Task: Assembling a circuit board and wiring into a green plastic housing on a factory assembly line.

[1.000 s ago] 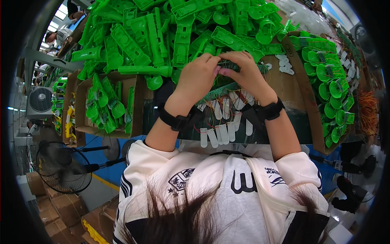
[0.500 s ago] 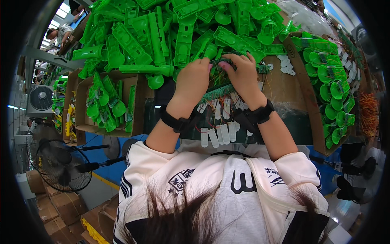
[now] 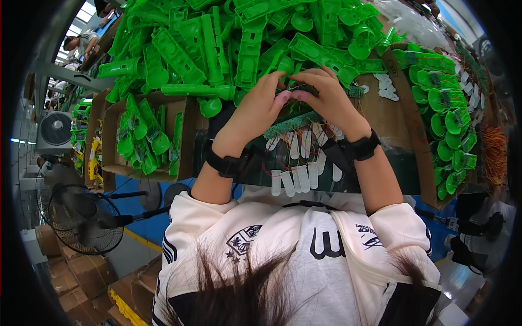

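Note:
My left hand (image 3: 260, 106) and my right hand (image 3: 330, 98) meet above the table at the foot of a green heap, thumbs nearly touching. Both are closed, fingertips pinched around something small and dark with a thin wire or edge showing; the fingers hide most of it. Just below them lies a green circuit board strip (image 3: 291, 125) with thin red wires. Flat white rounded tabs (image 3: 302, 178) hang from those wires toward the table's near edge. By my right fingers rests a small circuit board (image 3: 356, 92).
Green plastic housings (image 3: 179, 57) pile up at the back. A cardboard box (image 3: 187, 141) of green parts stands left; a cardboard tray wall (image 3: 416, 130) edges rows of wired green housings (image 3: 448, 119) at right. White pieces (image 3: 386, 87) lie beside it. A fan (image 3: 81, 220) stands lower left.
My hands have drawn closer together and their fingertips now curl inward. The board strip that showed between them earlier is now mostly hidden. The view has shifted slightly.

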The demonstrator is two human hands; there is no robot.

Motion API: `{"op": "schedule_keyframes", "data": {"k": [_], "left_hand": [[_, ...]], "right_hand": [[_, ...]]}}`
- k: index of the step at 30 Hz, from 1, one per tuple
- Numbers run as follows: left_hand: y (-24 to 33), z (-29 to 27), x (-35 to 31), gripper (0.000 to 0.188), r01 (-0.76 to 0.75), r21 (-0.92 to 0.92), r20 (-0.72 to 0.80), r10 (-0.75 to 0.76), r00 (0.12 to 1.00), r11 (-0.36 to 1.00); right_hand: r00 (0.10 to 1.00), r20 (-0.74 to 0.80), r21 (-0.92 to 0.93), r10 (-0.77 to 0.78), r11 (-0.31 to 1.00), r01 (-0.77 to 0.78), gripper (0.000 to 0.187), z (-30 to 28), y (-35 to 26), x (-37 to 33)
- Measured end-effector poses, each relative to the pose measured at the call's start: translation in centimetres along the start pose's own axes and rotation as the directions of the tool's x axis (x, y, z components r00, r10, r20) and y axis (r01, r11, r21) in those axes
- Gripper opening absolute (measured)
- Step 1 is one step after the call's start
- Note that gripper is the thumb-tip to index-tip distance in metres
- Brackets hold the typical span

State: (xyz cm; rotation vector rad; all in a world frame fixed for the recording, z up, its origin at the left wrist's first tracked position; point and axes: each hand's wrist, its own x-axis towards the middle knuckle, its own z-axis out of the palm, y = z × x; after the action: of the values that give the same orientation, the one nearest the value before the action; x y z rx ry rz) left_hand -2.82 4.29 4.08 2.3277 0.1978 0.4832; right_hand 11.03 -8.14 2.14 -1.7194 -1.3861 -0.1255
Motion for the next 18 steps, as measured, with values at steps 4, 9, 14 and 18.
{"op": "schedule_keyframes", "data": {"k": [4, 9, 14, 18], "left_hand": [[-1.1, 0.2, -0.4, 0.028, -0.083, 0.12, -0.112, 0.096, 0.989, 0.989], [-0.3, 0.4, -0.3, 0.021, 0.134, 0.308, -0.084, -0.113, 0.99, 0.942], [-0.5, 0.9, -0.3, 0.019, 0.192, 0.387, -0.133, -0.151, 0.98, 0.902], [-0.5, 1.3, -0.1, 0.02, 0.236, 0.437, -0.178, -0.174, 0.969, 0.868]], "right_hand": [[0.999, 0.024, -0.03, 0.04, 0.999, -0.039, 0.023, 0.5, 0.2, -0.3], [0.996, -0.07, -0.127, 0.053, 0.99, -0.062, 0.019, 1.8, -0.3, -0.4], [0.98, -0.181, -0.236, 0.088, 0.963, -0.13, 0.016, 3.5, -1.3, -0.5], [0.977, -0.191, -0.277, 0.097, 0.949, -0.148, 0.012, 3.7, -1.8, -0.2]]}}
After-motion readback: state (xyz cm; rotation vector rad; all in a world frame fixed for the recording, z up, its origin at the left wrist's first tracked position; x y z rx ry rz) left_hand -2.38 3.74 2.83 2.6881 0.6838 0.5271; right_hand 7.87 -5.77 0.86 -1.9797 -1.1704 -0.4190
